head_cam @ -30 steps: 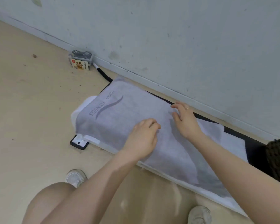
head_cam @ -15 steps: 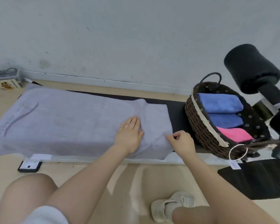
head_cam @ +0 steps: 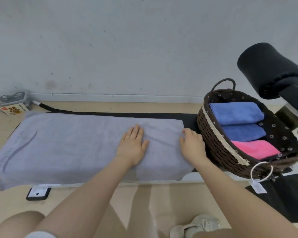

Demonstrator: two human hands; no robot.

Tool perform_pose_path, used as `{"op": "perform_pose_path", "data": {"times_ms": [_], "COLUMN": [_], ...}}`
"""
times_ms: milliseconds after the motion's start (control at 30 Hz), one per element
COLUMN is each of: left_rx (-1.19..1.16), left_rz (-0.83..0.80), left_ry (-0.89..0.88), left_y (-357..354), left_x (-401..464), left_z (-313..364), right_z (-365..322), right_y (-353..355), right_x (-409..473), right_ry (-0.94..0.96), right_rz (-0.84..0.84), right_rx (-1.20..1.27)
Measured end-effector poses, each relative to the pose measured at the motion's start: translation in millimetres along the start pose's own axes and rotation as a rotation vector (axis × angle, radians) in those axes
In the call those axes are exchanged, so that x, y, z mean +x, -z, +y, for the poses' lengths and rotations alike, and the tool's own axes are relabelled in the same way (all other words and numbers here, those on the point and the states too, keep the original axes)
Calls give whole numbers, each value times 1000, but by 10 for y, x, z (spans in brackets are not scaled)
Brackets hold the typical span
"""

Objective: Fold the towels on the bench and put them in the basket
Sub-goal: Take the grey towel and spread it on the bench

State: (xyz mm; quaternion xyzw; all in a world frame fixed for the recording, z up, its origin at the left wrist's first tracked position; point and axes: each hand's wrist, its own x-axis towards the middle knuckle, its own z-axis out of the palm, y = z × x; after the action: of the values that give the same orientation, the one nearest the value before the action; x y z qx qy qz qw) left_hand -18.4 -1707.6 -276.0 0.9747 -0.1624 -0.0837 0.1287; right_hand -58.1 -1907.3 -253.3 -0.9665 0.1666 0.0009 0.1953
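Note:
A long grey towel [head_cam: 72, 146] with a printed logo at its left end lies spread along the black bench [head_cam: 162, 115]. My left hand [head_cam: 132, 147] presses flat on the towel, fingers straight, right of its middle. My right hand [head_cam: 192, 146] sits at the towel's right end with bent fingers curled on that edge. Just right of it, a dark wicker basket [head_cam: 213, 145] stands on the bench. It holds two folded blue towels [head_cam: 236, 112] [head_cam: 243, 133] and a pink one [head_cam: 255, 148].
A black padded roller [head_cam: 268, 69] of the bench frame sticks up at the far right. A small box with cables [head_cam: 12, 107] lies on the floor by the wall at left. My knee and shoe show at the bottom; the wall runs close behind the bench.
My view swung right from the towel's left end to its right end, and the basket came into sight. My right hand moved from the towel's near right corner up along its right edge.

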Motion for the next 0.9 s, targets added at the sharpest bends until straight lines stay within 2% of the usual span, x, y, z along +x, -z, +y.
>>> {"op": "perform_pose_path", "data": {"times_ms": [67, 233, 367, 533, 600, 733, 800, 900], "left_rx": [17, 57, 57, 43, 52, 38, -19, 43], "left_rz": [40, -22, 0, 59, 92, 106, 111, 261], "left_ry": [20, 55, 55, 93, 84, 26, -19, -55], "left_y": [48, 20, -10, -56, -57, -49, 14, 34], "left_x": [117, 392, 567, 786, 853, 852, 803, 658], "left_z": [-65, -204, -205, -70, -68, -111, -120, -96], "right_z": [-87, -341, -396, -348, -382, -489, -408, -126], "right_y": [-20, -115, -141, -155, -222, -448, -479, -378], "right_x": [251, 745, 897, 1030, 1005, 641, 500, 415], "right_ry": [2, -118, -15, -87, 6, 369, 358, 219], "right_rz": [-37, -84, 78, 218, 165, -204, -215, -183], "right_rx": [19, -42, -238, -355, -350, -204, -236, -271]}}
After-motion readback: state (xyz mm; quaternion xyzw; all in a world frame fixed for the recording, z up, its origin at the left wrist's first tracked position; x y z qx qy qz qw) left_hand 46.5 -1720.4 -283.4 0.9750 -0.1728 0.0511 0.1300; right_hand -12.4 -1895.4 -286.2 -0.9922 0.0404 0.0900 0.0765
